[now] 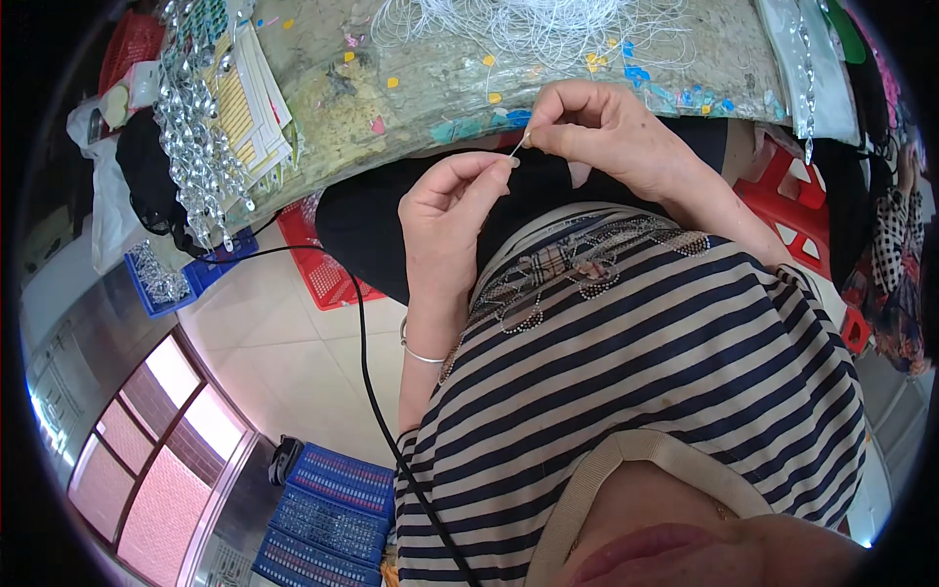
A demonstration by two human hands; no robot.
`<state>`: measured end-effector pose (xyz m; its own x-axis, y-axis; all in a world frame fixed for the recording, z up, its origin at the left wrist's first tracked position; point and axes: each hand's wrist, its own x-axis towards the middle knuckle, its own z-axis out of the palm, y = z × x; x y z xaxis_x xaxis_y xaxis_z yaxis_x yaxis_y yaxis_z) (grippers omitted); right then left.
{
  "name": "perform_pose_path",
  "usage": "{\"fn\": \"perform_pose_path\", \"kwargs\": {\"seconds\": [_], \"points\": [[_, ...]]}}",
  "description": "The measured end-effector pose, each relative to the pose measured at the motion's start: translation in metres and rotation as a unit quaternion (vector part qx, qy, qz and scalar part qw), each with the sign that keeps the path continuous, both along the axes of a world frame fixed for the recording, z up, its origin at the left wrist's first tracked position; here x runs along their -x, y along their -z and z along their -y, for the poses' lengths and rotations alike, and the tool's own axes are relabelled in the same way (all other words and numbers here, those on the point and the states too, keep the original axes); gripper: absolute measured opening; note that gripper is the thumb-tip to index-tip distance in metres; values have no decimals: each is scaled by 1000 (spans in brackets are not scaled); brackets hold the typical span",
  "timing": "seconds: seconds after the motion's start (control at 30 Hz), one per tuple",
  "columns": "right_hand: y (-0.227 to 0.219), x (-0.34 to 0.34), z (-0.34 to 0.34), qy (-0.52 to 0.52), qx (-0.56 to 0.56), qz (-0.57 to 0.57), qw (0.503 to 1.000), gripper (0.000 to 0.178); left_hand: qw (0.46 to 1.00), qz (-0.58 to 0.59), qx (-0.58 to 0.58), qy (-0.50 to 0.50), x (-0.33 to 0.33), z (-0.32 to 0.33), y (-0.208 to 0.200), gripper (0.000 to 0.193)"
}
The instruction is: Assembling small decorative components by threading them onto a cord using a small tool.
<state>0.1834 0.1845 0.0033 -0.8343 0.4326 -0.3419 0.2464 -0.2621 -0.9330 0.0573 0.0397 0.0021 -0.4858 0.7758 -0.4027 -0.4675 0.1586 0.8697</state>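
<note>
- Pinching a thin white thread [517, 149] between thumb and forefinger of my left hand [445, 210], I hold it just off the near edge of the table [411, 108].
- My right hand [606, 132] meets it from the right, its fingertips [531, 135] closed on the same thread's upper end; the two hands nearly touch, and the short stretch of thread runs slanted between them.
- Both hands are narrowed to a pinch, the other fingers curled loosely in.
- One silver bangle [419, 350] sits on my left wrist, the forearm rising from below along my striped shirt [665, 362].
- One loose tangle of white cord [528, 24] lies on the far part of the table, well apart from my hands.
- Small coloured paper bits [636, 73], too many to count, are scattered over the tabletop.
- One heap of clear bead strands [196, 137] drapes over the table's left end, beside a stack of yellow-and-white cards [249, 103].
- Three blue crates show: one [171, 279] on the left holding bead pieces, and two [328, 514] stacked near on the floor.
- One black cable [367, 352] runs over the floor tiles beside my left arm.
</note>
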Motion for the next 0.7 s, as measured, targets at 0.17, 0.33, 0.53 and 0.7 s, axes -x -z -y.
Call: {"fn": "perform_pose_path", "kwargs": {"seconds": [0.17,0.33,0.53,0.7], "points": [[0,1,0,16,14,23,1000,14,999,26,11,22,6,3,1,13],[1,2,0,6,24,15,1000,14,1000,19,-1,15,3,0,1,14],[2,2,1,-11,-13,-1,1000,10,1000,12,5,8,1,-1,2,15],[1,2,2,-23,-60,-11,998,11,999,19,42,-5,0,-1,2,15]]}}
